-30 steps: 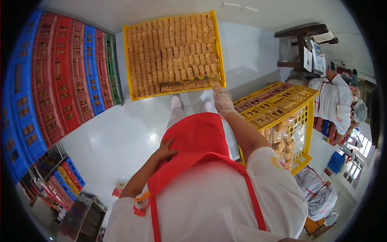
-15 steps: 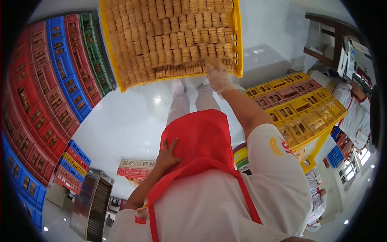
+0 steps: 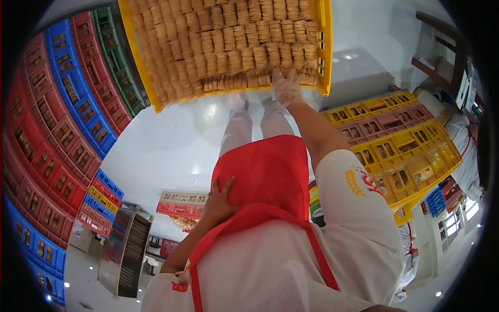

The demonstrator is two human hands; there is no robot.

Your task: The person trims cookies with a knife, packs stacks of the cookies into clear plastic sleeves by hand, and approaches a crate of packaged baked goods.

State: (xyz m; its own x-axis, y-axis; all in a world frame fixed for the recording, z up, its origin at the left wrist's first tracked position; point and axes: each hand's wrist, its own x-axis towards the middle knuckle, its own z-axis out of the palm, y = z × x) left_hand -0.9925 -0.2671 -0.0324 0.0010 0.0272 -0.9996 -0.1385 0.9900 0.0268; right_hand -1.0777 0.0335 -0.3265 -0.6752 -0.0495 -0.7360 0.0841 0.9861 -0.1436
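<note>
A yellow crate point(image 3: 324, 49) at the top holds rows of stacked brown biscuits point(image 3: 228, 39). My right hand point(image 3: 287, 89), in a clear plastic glove, reaches to the crate's near edge. Its fingers touch the biscuits in the nearest row, beside a lower run of biscuits lying on edge; whether they grip any cannot be made out. Bare and spread, my left hand point(image 3: 220, 202) rests against the left side of the red apron point(image 3: 262, 174) and holds nothing.
Tall stacks of blue, red and green crates point(image 3: 67, 130) stand at the left. Yellow and pink crates point(image 3: 395, 138) are stacked at the right. A metal rack point(image 3: 125, 252) stands lower left. Co-workers in white point(image 3: 462, 148) are at the far right.
The view has shifted, so the crate looks larger and nearer. My right hand stays at the biscuits by its near edge. My left hand remains on the apron.
</note>
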